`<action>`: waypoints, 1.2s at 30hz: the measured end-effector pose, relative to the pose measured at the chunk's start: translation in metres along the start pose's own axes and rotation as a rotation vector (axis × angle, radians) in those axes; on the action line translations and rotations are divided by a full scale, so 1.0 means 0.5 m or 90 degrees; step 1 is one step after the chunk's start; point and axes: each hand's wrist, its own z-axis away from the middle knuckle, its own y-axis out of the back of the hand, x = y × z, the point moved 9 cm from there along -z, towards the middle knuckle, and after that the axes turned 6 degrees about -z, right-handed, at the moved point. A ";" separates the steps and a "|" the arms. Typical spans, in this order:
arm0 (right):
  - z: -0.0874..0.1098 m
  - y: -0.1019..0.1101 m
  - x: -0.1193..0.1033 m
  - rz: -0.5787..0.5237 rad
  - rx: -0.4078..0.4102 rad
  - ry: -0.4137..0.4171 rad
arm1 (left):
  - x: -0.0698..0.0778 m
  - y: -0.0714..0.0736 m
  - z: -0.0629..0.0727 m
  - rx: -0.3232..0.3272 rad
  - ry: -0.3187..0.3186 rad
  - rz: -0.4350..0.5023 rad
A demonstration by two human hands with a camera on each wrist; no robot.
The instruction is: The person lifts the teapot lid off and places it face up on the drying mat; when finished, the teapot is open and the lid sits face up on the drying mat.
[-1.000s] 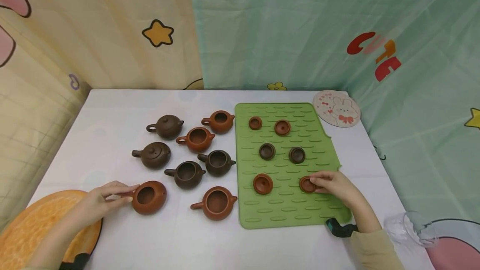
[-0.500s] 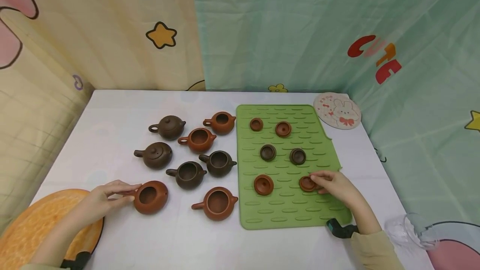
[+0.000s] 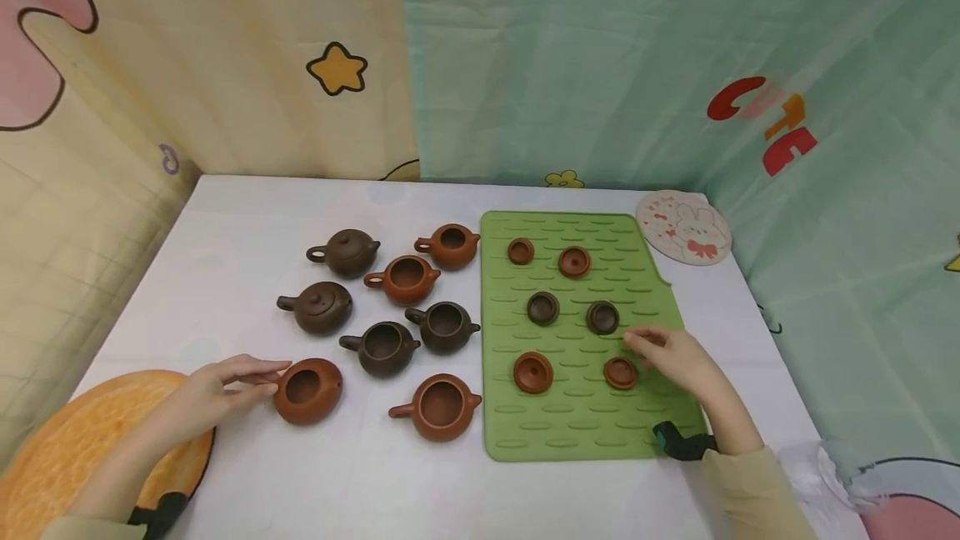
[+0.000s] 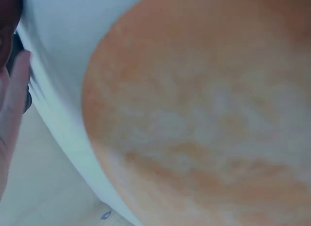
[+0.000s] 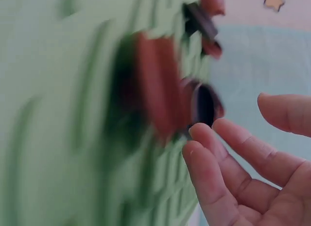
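My left hand [image 3: 213, 394] pinches a reddish-brown clay teapot [image 3: 318, 407] at its handle, which the fingers mostly hide. That teapot has no lid on and its dark opening shows. Over the green mat [image 3: 585, 432], my right hand [image 3: 675, 357] holds nothing, its thumb and fingers apart. Just left of its fingertips lies a small reddish-brown teapot lid [image 3: 620, 373]. A dark brown lid [image 3: 602, 317] sits behind that one. In the right wrist view, a blurred lid [image 5: 158, 85] stands close past the fingertips [image 5: 199, 133]. The left wrist view shows only part of the fingers.
Several lidless teapots stand left of the mat, among them a reddish one [image 3: 441, 408] and a dark one [image 3: 382, 348]. Two dark teapots [image 3: 322, 308] wear lids. An orange-brown round mat [image 3: 97, 432], a rabbit coaster [image 3: 686, 227] and a clear plastic container [image 3: 817, 477] lie around.
My right hand has let go of the reddish-brown lid and lifted away, up and to the right. My left hand's fingers have come further over the teapot's handle. The head view has shifted slightly.
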 end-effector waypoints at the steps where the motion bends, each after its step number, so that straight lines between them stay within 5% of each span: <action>1: -0.003 0.000 -0.014 -0.007 0.000 0.013 | 0.001 0.002 -0.003 -0.003 0.007 -0.002; 9: -0.060 -0.040 -0.204 -0.044 -0.029 0.165 | 0.024 0.070 -0.055 0.032 0.009 -0.057; 17: -0.134 -0.187 -0.433 -0.090 -0.129 0.311 | 0.020 0.114 -0.129 0.092 0.000 -0.017; 21: -0.161 -0.264 -0.519 -0.079 -0.164 0.348 | 0.000 0.112 -0.155 0.079 0.030 -0.020; 30: -0.213 -0.446 -0.618 0.022 -0.208 0.348 | -0.028 0.062 -0.179 -0.012 0.083 0.024; 36: -0.228 -0.504 -0.647 0.083 -0.203 0.347 | -0.037 0.049 -0.182 -0.020 0.095 0.071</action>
